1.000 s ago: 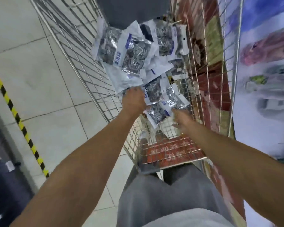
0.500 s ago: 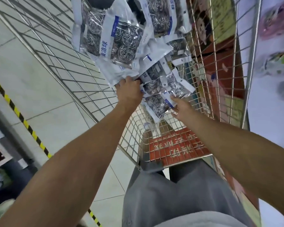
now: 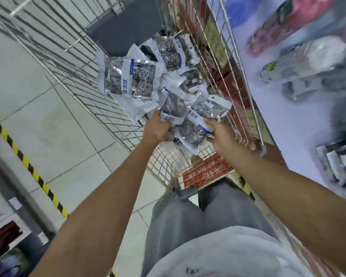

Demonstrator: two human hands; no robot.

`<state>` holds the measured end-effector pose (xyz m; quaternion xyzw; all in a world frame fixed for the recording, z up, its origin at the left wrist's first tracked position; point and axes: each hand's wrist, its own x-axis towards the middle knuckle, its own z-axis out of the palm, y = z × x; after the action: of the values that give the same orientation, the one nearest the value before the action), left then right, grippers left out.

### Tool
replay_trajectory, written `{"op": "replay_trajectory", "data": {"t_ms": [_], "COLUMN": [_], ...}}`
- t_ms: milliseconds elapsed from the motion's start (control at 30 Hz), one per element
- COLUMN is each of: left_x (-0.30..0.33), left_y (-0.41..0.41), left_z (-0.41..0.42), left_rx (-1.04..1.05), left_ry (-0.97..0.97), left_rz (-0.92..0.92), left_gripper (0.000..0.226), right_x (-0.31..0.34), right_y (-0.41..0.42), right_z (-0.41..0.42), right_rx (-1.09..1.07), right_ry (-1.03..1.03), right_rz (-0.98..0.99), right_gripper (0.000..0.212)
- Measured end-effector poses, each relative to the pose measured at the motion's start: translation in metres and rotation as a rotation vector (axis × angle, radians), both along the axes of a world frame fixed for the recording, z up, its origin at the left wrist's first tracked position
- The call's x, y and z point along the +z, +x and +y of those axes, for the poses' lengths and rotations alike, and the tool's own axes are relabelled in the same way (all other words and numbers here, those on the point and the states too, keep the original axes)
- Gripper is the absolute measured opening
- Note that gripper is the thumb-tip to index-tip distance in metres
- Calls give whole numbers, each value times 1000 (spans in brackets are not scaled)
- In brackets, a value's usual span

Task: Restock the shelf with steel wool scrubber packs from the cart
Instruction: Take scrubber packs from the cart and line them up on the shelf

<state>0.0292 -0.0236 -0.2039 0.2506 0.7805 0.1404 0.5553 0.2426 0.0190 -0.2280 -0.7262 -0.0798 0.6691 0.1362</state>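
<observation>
Pale tiled floor lies beneath the wire cart. Your left hand pinches one steel wool scrubber pack; your right hand clamps another pack. Beyond your fingertips, more packs fill the cart.

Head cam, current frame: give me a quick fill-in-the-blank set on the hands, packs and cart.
1. The scrubber packs lie piled in a wire ____.
2. The left hand and right hand both grip ____.
3. The floor left of the cart carries a yellow-and-____ striped line.

Missing words: cart; packs; black
</observation>
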Motion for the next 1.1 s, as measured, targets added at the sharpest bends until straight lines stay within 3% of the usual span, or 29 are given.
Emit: {"op": "replay_trajectory", "data": {"t_ms": [167,300,433,533,733,833,933,1000,1100], "left_x": [57,99,135,155,176,193,207,213,216], "left_y": [3,11,33,57,120,168,221,256,304], "left_z": [-23,-49,-76,-88,-95,-98,-109,-115,-120], "left_rx": [29,57,63,47,-53,-154,-253,-332,-385], "left_ry": [109,191,212,256,246,295,316,331,320], "left_rz": [-41,-81,-147,-146,-219,-209,-268,-281,-299], "left_gripper": [61,55,71,75,48,15,20,35,59], "right_x": [72,121,159,181,205,216,222,224,229], "right_y": [31,60,99,136,208,247,292,322,365], "right_z": [-28,-63,-106,-135,-181,-205,-230,-245,-265], "right_rx": [-176,-295,-403,-513,-665,-714,-792,-839,-791], "right_ry": [67,131,180,233,354,398,449,469,483], "right_rz": [192,202,176,199,173,145,66,31,-21], "right_gripper": [42,65,37,31,59,47,32,28,34]}}
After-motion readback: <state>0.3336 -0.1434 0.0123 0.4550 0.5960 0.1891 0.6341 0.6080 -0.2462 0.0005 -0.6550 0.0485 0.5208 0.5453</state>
